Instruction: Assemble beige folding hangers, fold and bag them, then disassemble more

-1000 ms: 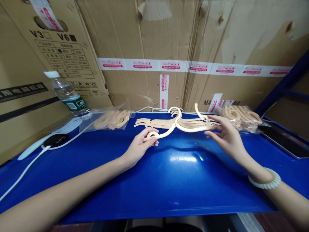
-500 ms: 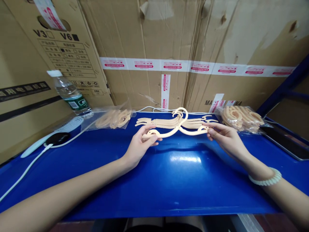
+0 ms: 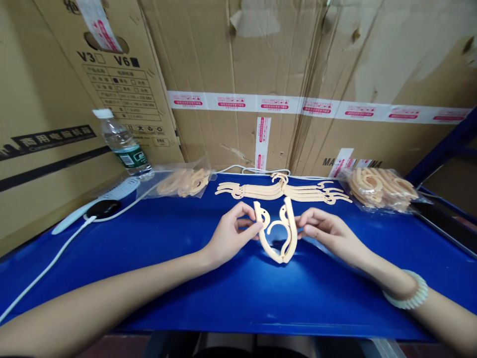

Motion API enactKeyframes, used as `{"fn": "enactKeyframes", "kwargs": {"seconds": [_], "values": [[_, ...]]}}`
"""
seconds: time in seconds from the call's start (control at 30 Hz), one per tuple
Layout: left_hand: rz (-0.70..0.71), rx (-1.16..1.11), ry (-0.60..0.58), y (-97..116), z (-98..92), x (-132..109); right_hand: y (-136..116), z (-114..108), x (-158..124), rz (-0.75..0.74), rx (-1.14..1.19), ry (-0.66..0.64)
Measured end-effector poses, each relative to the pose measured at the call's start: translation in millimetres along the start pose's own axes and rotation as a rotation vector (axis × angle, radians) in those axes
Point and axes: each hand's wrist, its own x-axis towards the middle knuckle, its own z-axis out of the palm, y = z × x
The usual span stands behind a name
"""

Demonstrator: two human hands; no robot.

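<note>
The head view looks forward and down, near the blue table (image 3: 261,303)

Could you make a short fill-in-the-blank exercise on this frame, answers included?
1. The left hand holds a hanger, folded so it opens ____ in the picture.
2. The tabletop is ____.
3. The bottle has a ____ cap.
4. A pale band circles the ____ wrist.

Missing words: upward; blue; white; right.
</note>
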Motion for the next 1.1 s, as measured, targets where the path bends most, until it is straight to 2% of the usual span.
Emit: {"fn": "enactKeyframes", "kwargs": {"seconds": [0.1,0.2,0.3,0.4,0.53,0.77,0.87,0.97,1.1], "values": [[0.019,0.032,-0.008,-1.7,-1.9,-1.6,-0.6,2.6,-2.1,-0.019,-0.134,-0.174],[0.038,0.054,-0.004,-2.5,-4.2,-2.1,-1.4,2.2,-4.0,-0.019,-0.171,-0.247],[0.099,0.118,-0.015,-1.5,-5.3,-3.5,-1.0,0.7,-5.0,-0.008,-0.185,-0.242],[0.135,0.149,-0.094,0.1,-4.5,-6.0,0.4,0.4,-5.3,-0.009,-0.174,-0.228],[0.061,0.105,-0.234,0.7,-2.7,-7.7,0.4,1.9,-5.6,-0.009,-0.175,-0.225],[-0.026,0.033,-0.235,-5.2,-5.7,-3.0,-3.1,-1.1,-7.7,-0.031,-0.235,-0.159],[-0.025,0.056,-0.298,-5.7,-6.5,-4.3,-3.6,-1.5,-8.4,-0.062,-0.308,-0.173],[0.087,0.185,-0.366,-2.5,-7.2,-7.3,-2.0,-1.2,-8.4,-0.116,-0.416,-0.238],[0.315,0.525,-0.39,0.0,-10.3,-8.4,4.3,-2.4,-9.2,-0.201,-0.59,-0.288]]}}
